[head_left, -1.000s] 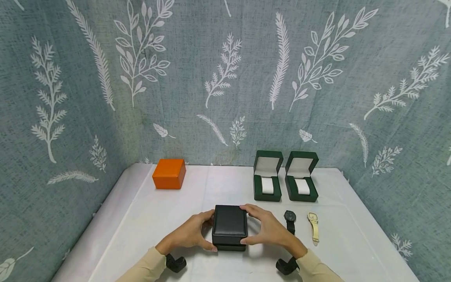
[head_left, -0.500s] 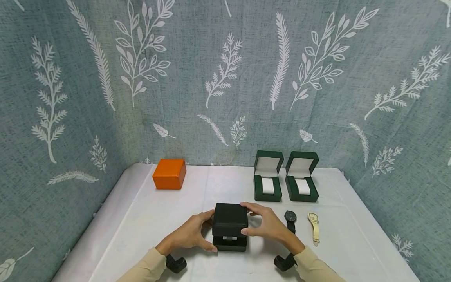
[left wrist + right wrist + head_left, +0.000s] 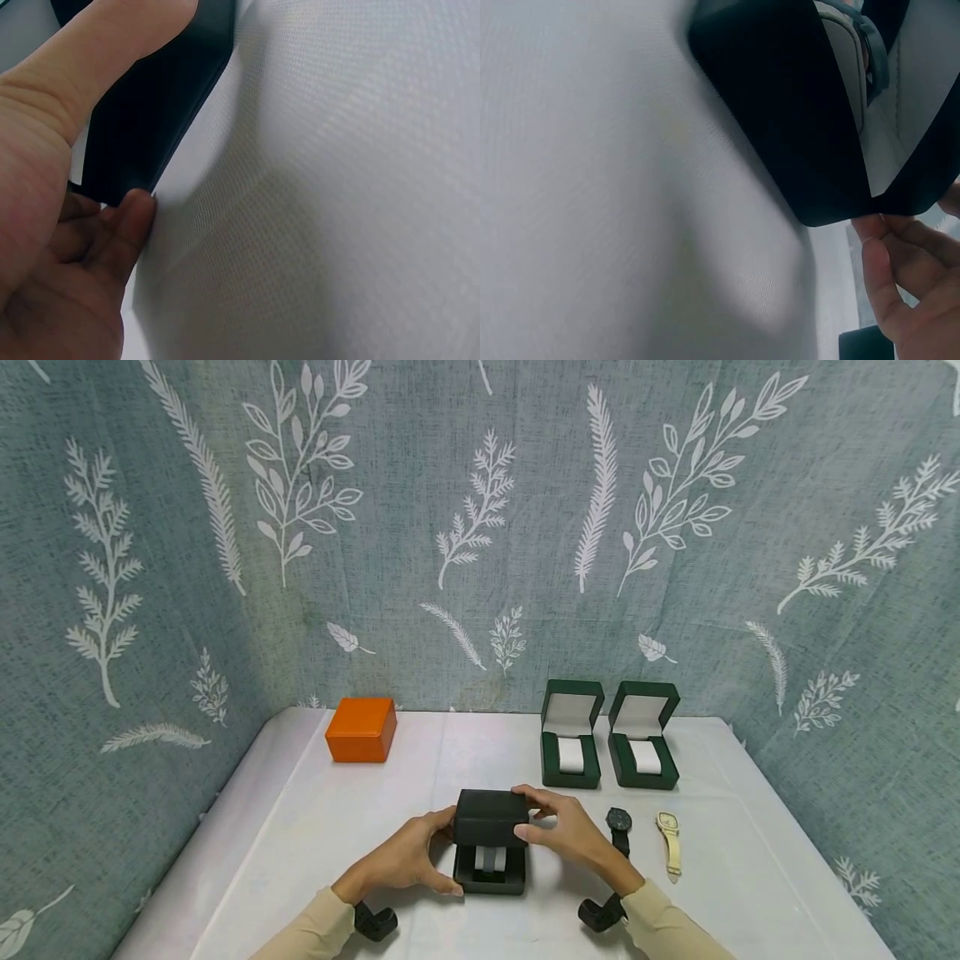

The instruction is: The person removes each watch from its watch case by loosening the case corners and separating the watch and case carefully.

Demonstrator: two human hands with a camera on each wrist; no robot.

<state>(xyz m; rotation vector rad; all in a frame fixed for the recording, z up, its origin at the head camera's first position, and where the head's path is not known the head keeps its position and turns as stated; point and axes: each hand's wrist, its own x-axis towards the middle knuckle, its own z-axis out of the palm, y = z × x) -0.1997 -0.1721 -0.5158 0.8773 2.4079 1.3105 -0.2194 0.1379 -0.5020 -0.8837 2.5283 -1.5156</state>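
Note:
A black watch box [image 3: 489,887] stands on the white table in the head view, its lid [image 3: 491,817] tilted partway up. Inside sits a white cushion [image 3: 480,858] with a grey band [image 3: 490,860] round it; the right wrist view shows the grey strap [image 3: 877,60] from the side. My left hand [image 3: 397,856] holds the base, thumb at the front left corner and fingers at the far left side. With thumb and fingers my right hand [image 3: 566,831] grips the lid's right edge. In the left wrist view the box's side [image 3: 150,120] lies between thumb and fingers.
A black watch [image 3: 618,820] lies right of my right hand, its strap partly hidden by the wrist. Beside it is a gold watch [image 3: 668,843]. Two green watch boxes, one left [image 3: 551,768] and one right [image 3: 624,770], stand open behind. An orange box [image 3: 360,731] sits at back left.
The black box's lid has swung up and back from closed, showing the cushion and grey band. My right hand has risen with it; the left hand has stayed in place.

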